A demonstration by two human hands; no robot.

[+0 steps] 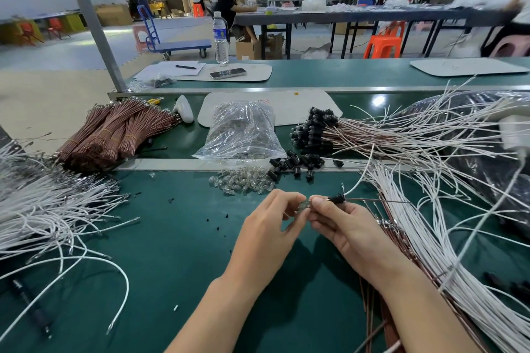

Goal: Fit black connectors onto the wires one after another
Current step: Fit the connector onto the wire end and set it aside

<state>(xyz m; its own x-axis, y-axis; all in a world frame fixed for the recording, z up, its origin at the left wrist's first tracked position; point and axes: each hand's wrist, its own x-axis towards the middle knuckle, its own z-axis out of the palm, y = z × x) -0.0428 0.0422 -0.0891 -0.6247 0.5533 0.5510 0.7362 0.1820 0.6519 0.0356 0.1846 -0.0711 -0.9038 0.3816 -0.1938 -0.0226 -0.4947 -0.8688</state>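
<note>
- While a sizeable heap of finished wires [315,129], each ending in a black head, lies at the far middle of the bench [172,252], the head view suggests the job is well short of done.
- Left to do, by my reading: a spread of white wires [43,209] at the left with bare metal tips, tied brown bundles [114,135] beyond them, and a thick sheaf of white and brown wires [415,238] at the right.
- Supplies remain: loose connectors [295,165] are scattered just beyond the hands, beside a small pile of bulbs [243,182] and a clear bag [241,135] holding more.
- One piece is in hand now. The right hand [350,226] pinches a connector [337,198] between thumb and fingertips, held above the bench near its middle.
- That connector is small, black and stubby with a flared collar. A white wire and a brown one trail from its far end toward the right, so it seems already seated on them.
- The left hand [275,226] pinches a tiny bulb [304,205] right at the connector's near end. Whether the two parts touch or have mated, I cannot tell.
</note>
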